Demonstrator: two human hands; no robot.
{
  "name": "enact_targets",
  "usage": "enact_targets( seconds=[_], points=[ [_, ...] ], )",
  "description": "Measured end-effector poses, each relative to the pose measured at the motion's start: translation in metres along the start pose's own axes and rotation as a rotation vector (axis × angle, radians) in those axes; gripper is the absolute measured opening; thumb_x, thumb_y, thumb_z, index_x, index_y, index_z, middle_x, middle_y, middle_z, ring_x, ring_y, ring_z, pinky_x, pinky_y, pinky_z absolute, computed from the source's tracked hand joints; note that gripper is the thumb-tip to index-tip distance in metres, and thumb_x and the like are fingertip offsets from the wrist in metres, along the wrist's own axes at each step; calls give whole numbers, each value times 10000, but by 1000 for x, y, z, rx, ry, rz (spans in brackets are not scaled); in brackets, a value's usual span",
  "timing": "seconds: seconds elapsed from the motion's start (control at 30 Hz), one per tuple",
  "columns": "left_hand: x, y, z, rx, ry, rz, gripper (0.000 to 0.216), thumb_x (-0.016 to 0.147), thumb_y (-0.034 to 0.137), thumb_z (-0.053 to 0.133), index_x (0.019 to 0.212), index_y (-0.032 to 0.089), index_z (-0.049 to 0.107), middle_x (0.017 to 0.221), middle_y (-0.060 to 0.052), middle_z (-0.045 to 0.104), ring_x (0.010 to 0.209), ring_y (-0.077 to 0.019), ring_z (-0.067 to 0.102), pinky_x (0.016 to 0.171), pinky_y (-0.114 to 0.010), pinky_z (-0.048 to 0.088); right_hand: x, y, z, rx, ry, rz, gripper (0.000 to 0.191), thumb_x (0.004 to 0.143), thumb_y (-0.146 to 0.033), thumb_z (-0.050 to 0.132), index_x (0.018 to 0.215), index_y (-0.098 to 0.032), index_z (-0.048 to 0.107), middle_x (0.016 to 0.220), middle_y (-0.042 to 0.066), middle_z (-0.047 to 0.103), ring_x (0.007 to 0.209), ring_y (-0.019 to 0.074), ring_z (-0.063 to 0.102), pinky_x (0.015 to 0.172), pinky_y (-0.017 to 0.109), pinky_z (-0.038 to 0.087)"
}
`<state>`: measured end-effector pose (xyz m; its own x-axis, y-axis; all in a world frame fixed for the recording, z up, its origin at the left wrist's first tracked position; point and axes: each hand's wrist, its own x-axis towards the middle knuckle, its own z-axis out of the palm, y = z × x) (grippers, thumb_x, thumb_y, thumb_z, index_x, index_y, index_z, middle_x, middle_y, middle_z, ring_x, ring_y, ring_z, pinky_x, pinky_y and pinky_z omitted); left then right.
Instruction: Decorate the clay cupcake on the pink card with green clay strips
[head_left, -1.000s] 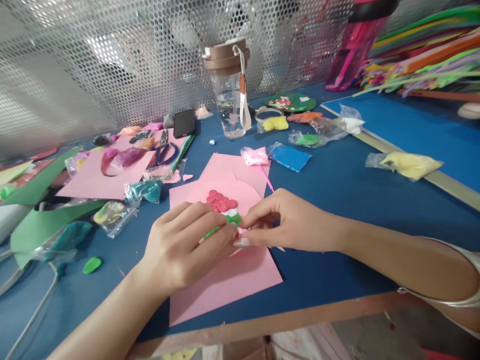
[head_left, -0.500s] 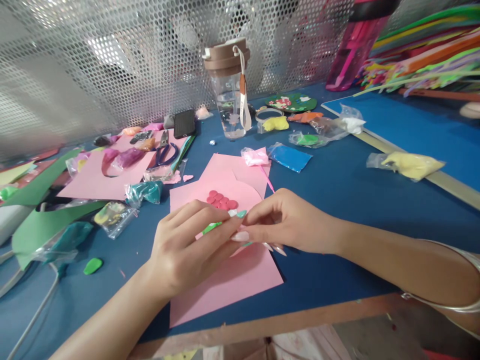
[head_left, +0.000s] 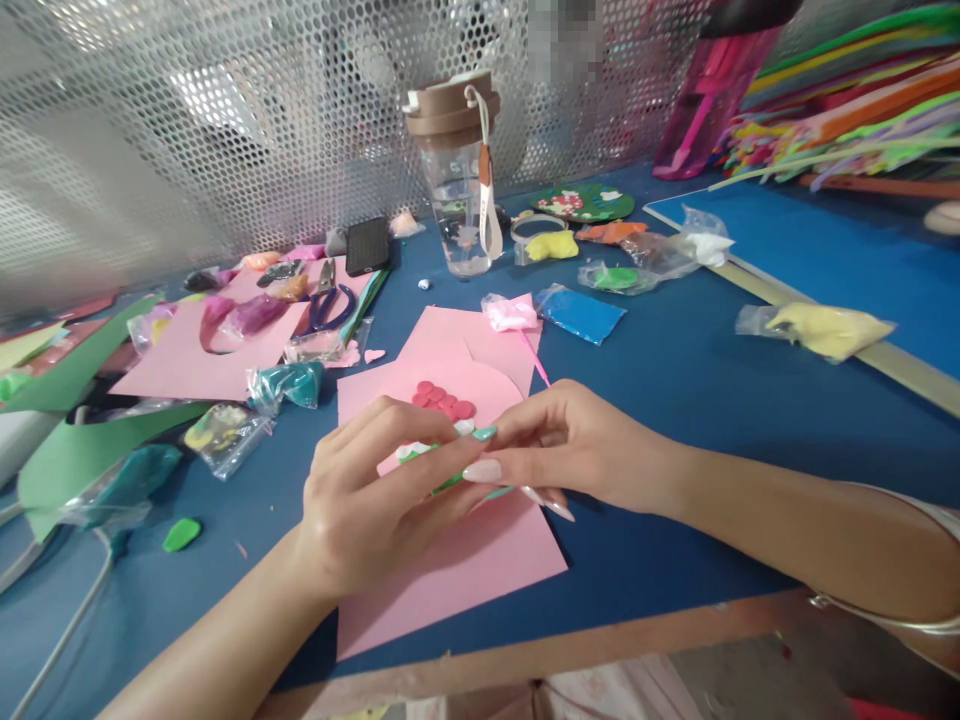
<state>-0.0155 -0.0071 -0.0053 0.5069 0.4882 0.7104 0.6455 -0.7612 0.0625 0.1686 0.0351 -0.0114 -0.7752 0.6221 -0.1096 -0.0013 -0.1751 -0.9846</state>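
Note:
A rounded pink paper cutout (head_left: 491, 385) with a cluster of flat red clay discs (head_left: 444, 400) is in front of me, above a pink paper sheet (head_left: 450, 590). My left hand (head_left: 375, 490) is closed around the cutout's near left part, fingers reaching across it. Green and white clay (head_left: 411, 452) shows between those fingers. My right hand (head_left: 577, 450) pinches at the cutout's right side, thumb and index against the left fingertips. What lies inside this pinch is hidden. Behind them lies a thin pink tool (head_left: 535, 358), beside a bag of pink clay (head_left: 511, 314).
A clear tumbler (head_left: 459, 190) with a brown lid stands at the back. Bagged yellow clay (head_left: 832, 330) lies right, and a blue packet (head_left: 581, 313) nearer the middle. At left are scissors (head_left: 330, 300), teal clay bags (head_left: 289, 385), green paper (head_left: 82, 455) and a green clay piece (head_left: 181, 534).
Both hands stay nearly in place. The left fingers have shifted slightly, and more green and white clay shows between them.

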Motion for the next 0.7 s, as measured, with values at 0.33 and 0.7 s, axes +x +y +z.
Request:
enact_targets(
  seconds=[0.33, 0.7],
  points=[
    [1, 3, 2, -54, 27, -44, 118, 742, 176, 678, 850, 168, 633, 780, -15, 534, 644, -84, 561, 535, -214, 471, 0, 1, -1, 59, -12, 17, 239, 704, -325, 704, 725, -92, 656, 427, -69, 431, 372, 30, 381, 349, 169, 281],
    [0, 5, 1, -46, 27, -29, 70, 752, 175, 665, 817, 170, 640, 768, -14, 544, 639, -78, 561, 548, -199, 465, 0, -1, 0, 72, -29, 60, 206, 669, -260, 738, 729, -90, 639, 478, -68, 473, 376, 14, 377, 337, 160, 279]
  ],
)
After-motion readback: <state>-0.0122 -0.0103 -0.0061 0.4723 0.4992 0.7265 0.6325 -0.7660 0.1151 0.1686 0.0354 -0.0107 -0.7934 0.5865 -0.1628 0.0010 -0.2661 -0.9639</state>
